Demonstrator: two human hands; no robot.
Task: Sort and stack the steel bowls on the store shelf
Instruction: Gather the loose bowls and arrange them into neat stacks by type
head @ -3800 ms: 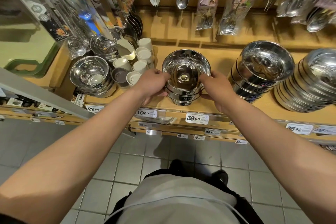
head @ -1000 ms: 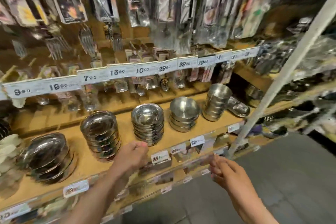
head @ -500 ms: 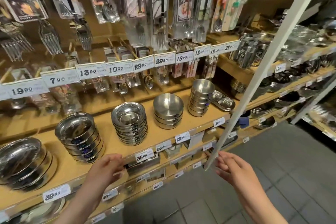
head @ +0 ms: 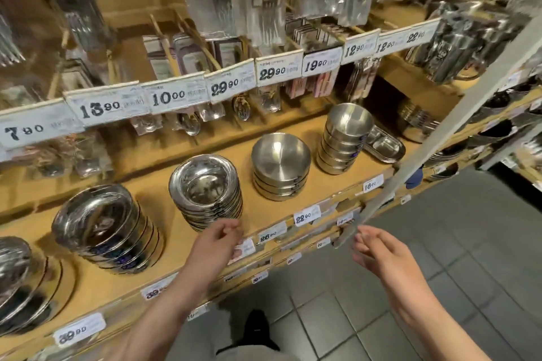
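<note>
Steel stack (head: 206, 190) may topple if your empty, loosely curled left hand (head: 215, 246) knocks it; blur hides contact.

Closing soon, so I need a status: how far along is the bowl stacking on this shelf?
Looks mostly done: the shiny bowl stack, the matte bowl stack and the tall stack of small bowls all stand nested on the shelf. Nothing is in hand: the left hand and right hand hover empty by the shelf edge. What is left is unclear; no loose bowls show.
</note>
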